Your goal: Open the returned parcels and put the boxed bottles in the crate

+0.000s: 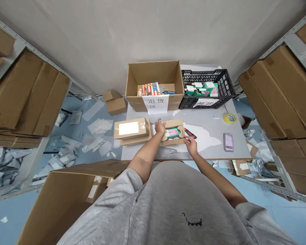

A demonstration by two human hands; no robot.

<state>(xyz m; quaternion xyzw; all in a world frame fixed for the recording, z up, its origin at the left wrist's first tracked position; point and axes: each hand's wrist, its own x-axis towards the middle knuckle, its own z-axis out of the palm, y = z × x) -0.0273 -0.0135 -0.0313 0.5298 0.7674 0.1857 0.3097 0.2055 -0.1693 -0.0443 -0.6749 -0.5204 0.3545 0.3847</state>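
Note:
An opened small cardboard box (177, 123) lies on the table in front of me, flaps spread. Inside it sits a green and pink package (172, 132). My left hand (160, 127) grips the box's left end, fingers curled over the edge. At the lower right corner, my right hand (191, 144) pinches the box's side between thumb and fingers. A red and black box cutter (190, 133) rests just right of the box, close to my right fingers. Left of my left hand is a stack of closed cardboard boxes (142, 126), the top one bearing a white label.
A large cardboard box (134, 102) holding books and a black crate (187, 102) of green-white packages stand at the table's back. Yellow tape (230, 118) and a blurred phone-like object (228, 142) lie right. A big open carton (58, 200) stands lower left; shelves flank both sides.

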